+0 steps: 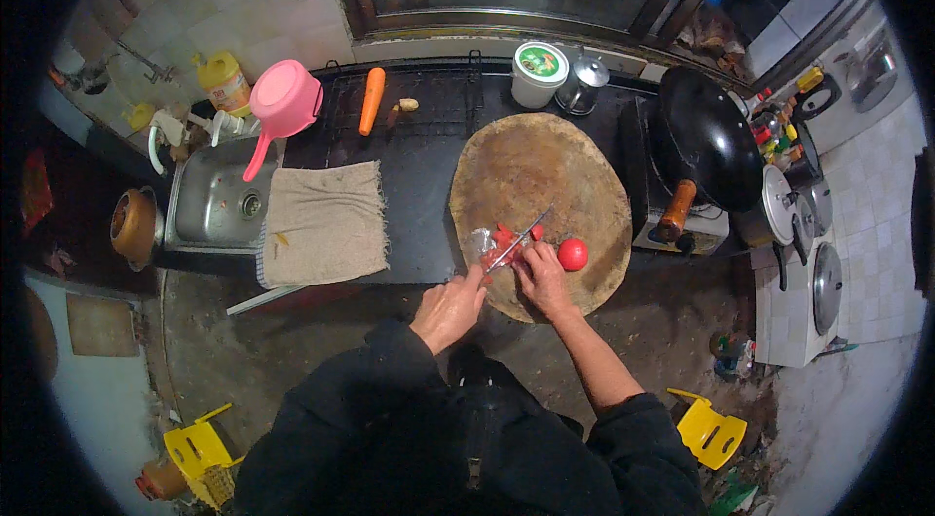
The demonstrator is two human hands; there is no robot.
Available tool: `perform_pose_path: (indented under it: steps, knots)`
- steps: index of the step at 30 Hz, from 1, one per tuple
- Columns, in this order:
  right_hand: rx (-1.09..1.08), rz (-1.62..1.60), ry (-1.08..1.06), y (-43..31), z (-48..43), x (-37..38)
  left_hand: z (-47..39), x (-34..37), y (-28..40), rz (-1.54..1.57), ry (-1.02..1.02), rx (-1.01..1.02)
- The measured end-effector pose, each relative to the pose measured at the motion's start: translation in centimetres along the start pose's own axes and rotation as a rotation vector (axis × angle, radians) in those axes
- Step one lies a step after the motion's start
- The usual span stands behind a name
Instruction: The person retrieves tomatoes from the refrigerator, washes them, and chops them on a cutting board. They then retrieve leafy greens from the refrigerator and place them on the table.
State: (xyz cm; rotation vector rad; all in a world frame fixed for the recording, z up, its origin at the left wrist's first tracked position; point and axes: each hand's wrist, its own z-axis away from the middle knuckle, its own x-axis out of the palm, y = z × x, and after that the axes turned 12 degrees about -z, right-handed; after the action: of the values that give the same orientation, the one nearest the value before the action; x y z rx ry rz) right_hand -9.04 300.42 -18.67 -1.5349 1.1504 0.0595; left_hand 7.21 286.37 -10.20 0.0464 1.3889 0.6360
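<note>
My left hand (447, 308) grips a kitchen knife, its handle hidden in the fist. The narrow-looking blade (527, 233) slants away to the right, edge-on to me, over a round wooden chopping board (526, 158). Cut red pieces, apparently tomato (504, 235), lie around the blade. My right hand (544, 279) rests with bent fingertips right beside the blade, touching red pieces that it partly covers. A whole tomato (573, 254) sits on the board just right of those fingers. Left of the pieces is a wet, shiny patch (481, 239).
Left of the board lie a beige towel (325, 224), a steel sink (215, 187) and a pink dipper (283, 100). A carrot (372, 101) and a small ginger-like piece (407, 105) are behind. A white tub (538, 78) stands beyond; a black wok (701, 140) on the stove at right.
</note>
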Motion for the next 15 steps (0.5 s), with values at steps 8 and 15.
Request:
perform_pose_path:
  steps: [8,15]
  knots:
    - [0.016,0.019,-0.035,0.3,0.1,0.1,-3.1,2.7,0.3,0.004,0.079,-0.016]
    - [-0.027,-0.004,0.022,-0.2,0.0,-0.7,-1.1,1.3,0.3,0.051,0.088,0.02]
